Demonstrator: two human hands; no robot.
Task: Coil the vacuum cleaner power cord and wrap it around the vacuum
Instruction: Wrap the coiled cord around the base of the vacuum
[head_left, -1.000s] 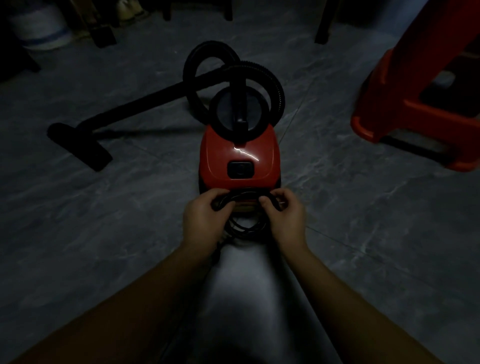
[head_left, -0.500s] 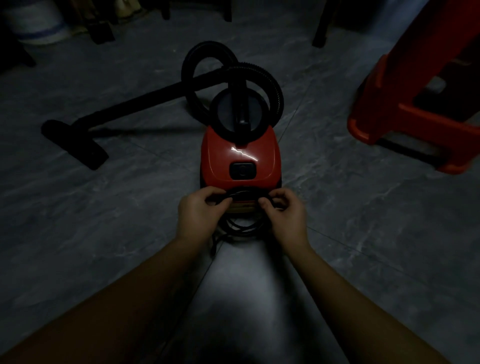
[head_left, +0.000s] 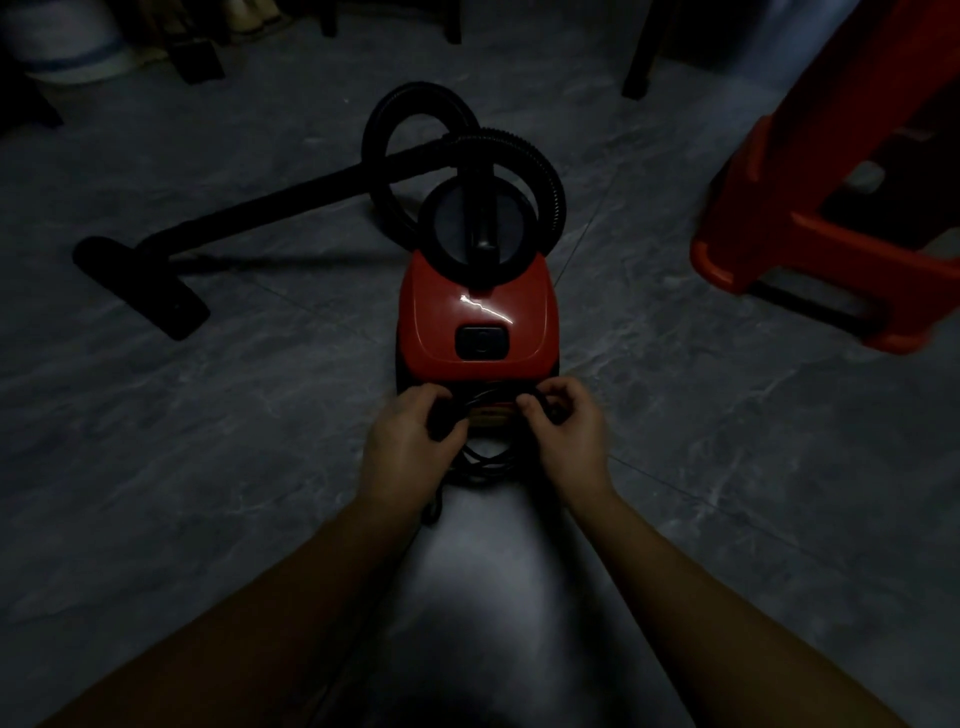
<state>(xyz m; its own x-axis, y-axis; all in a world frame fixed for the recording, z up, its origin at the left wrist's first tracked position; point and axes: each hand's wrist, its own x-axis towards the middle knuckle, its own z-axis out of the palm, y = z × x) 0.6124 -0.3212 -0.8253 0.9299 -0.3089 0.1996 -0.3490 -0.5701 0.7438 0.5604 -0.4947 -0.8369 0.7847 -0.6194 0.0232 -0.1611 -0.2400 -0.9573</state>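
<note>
A red canister vacuum (head_left: 475, 317) stands on the grey floor in the middle of the view, its rear end toward me. A black power cord (head_left: 485, 460) hangs in loops at that rear end. My left hand (head_left: 408, 439) grips the left side of the cord loops. My right hand (head_left: 566, 428) pinches the right side of them. Both hands press close against the vacuum's back. The cord's plug is hidden in the dim light.
The vacuum's black ribbed hose (head_left: 540, 166) curls above its front, and a black wand with floor nozzle (head_left: 140, 286) lies to the left. A red plastic stool (head_left: 841, 208) stands at the right. A white bucket (head_left: 62, 41) and dark furniture legs sit at the back.
Both hands stay on the cord at the vacuum's rear; fingers shift slightly along the loops. The view has drifted a little.
</note>
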